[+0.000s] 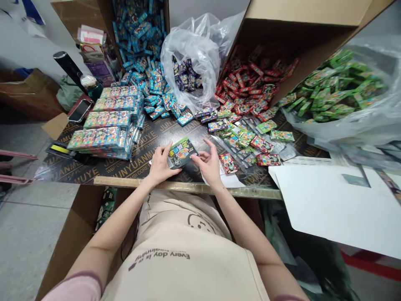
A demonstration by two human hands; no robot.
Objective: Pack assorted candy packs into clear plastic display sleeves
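Near the table's front edge, both hands hold one flat printed packet (182, 153), dark with a green edge and colourful round pictures. My left hand (161, 165) grips its left end, fingers at the far edge and thumb along the near edge. At the other end, my right hand (210, 164) pinches the corner with the thumb, its index finger raised. Whether the packet is a card or a thin box I cannot tell. Right of my right hand lie a small red box (228, 163) and a loose pile of green boxes (246, 137), red boxes and clear wrappers.
Wrapped multi-packs (103, 121) are stacked at the left beside a phone (80, 110). Behind stand heaps of blue boxes (156, 83), a plastic bag (209, 54) with purple boxes, a carton (300, 33) spilling red boxes, and a bag of green boxes (341, 88). White card sheets (332, 205) overhang at right.
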